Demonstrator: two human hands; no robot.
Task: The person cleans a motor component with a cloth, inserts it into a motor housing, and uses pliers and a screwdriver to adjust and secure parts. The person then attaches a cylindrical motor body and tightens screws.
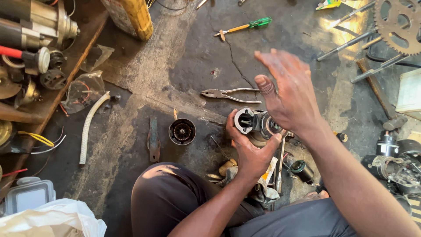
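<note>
Our left hand (250, 151) grasps the motor housing (256, 125); our right hand (287, 94), released and flat, hovers at one o'clock, probably just clear of it.

I count one pair of pliers (228, 94), one green-handled screwdriver (245, 26), one toothed sprocket (398, 25), one round black cup-shaped part (182, 131), one white ribbed hose (90, 125) and one yellow jug (131, 17)

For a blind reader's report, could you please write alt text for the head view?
A person's left hand grips a metal motor housing above a dark, cracked concrete floor, while the right hand hovers open above it. Pliers, a green-handled screwdriver and a round black part lie nearby.
</note>
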